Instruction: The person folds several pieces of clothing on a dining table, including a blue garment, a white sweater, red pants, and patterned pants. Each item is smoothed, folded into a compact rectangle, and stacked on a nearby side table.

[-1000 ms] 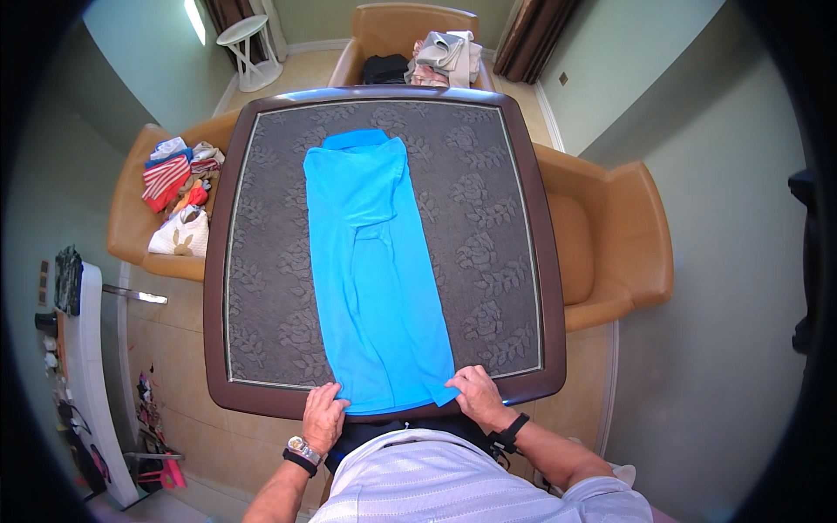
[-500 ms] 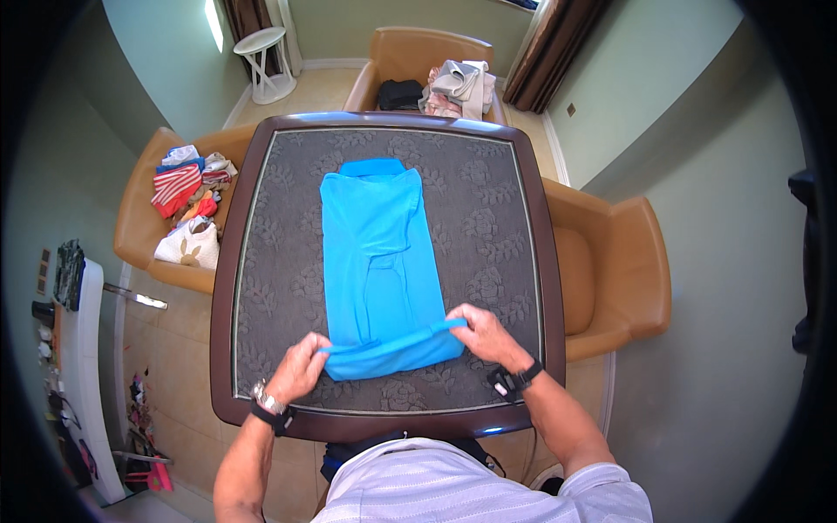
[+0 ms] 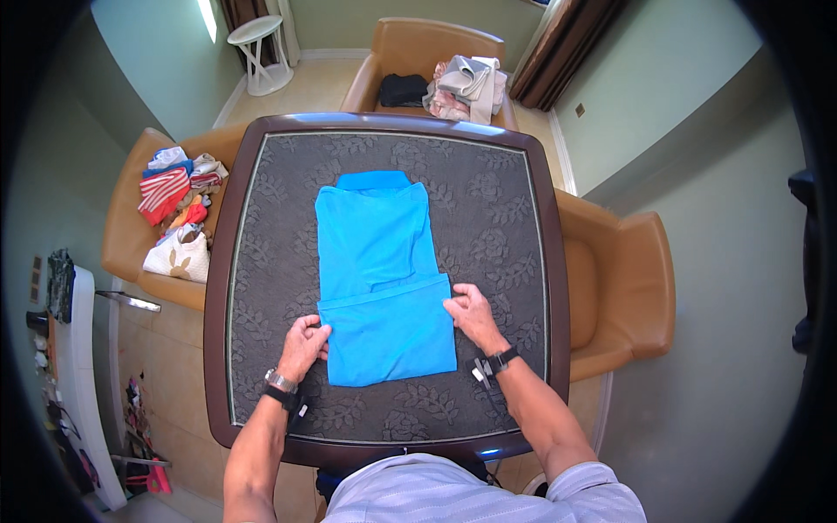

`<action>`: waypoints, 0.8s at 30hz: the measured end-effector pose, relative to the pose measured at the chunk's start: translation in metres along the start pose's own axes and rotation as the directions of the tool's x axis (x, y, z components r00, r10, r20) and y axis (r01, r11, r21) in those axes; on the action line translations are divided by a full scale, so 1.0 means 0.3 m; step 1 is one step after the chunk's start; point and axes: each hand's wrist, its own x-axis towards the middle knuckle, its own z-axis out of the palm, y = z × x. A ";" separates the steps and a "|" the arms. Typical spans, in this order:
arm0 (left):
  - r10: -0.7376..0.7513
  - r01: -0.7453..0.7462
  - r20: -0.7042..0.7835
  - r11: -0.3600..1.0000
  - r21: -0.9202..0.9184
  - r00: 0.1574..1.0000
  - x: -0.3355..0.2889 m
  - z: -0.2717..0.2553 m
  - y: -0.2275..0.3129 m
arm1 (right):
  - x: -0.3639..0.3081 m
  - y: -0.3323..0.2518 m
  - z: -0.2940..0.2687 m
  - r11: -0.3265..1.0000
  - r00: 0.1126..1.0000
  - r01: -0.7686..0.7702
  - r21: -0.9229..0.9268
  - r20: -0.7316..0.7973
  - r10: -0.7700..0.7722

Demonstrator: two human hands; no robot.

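A blue collared shirt (image 3: 375, 240) lies folded lengthwise on the patterned dark tabletop, its collar pointing away from me. Its lower part is turned up as a flat flap (image 3: 392, 336) over the body. My left hand (image 3: 305, 344) is at the flap's left edge, thumb and fingertips touching the cloth with the fingers loosely apart. At the right edge, just below the flap's upper corner, my right hand (image 3: 473, 315) rests its thumb against the cloth, index finger apart from it. Neither hand visibly grips the shirt.
A dark wooden rim (image 3: 228, 261) frames the table. Mixed clothes (image 3: 174, 200) fill the tan armchair on the left. More folded garments (image 3: 466, 87) lie on the far armchair (image 3: 436, 39). Another tan armchair (image 3: 623, 288) stands right; a white side table (image 3: 261, 57) stands far left.
The shirt's bottom edge, held low in both hands before, has moved away from me and now lies flat across the shirt's middle. Both hands have let go and stay at the sides.
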 end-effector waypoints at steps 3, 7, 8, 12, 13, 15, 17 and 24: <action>0.063 -0.061 -0.023 0.994 0.090 0.998 -0.045 0.016 -0.043 | -0.075 0.039 0.018 0.985 0.997 0.073 -0.158 -0.011 -0.076; 0.135 -0.143 -0.106 0.987 -0.077 0.985 -0.009 0.044 -0.091 | -0.101 0.047 0.034 0.986 0.990 0.123 -0.113 -0.059 -0.131; 0.232 -0.241 -0.107 0.967 -0.083 0.967 0.001 0.043 -0.097 | -0.102 0.043 0.038 0.989 0.990 0.113 -0.096 -0.074 -0.120; 0.247 -0.219 -0.182 0.962 0.160 0.952 0.018 0.048 -0.083 | -0.122 0.009 0.041 0.980 0.982 0.114 -0.163 -0.128 -0.136; 0.184 -0.118 -0.220 0.953 0.280 0.958 0.007 0.051 -0.071 | -0.139 -0.004 0.041 0.970 0.982 0.090 -0.226 -0.140 -0.124; 0.450 -0.286 -0.229 0.810 0.512 0.863 -0.034 0.067 -0.046 | -0.184 -0.030 0.030 0.882 0.929 0.296 -0.368 -0.103 -0.354; 0.572 -0.354 -0.159 0.677 0.645 0.804 -0.106 0.081 -0.030 | -0.245 -0.050 0.008 0.731 0.839 0.481 -0.485 0.012 -0.544; 0.613 -0.627 0.419 0.165 0.762 0.670 -0.278 0.069 -0.069 | -0.405 -0.014 0.003 0.568 0.807 0.574 -0.590 0.288 -0.516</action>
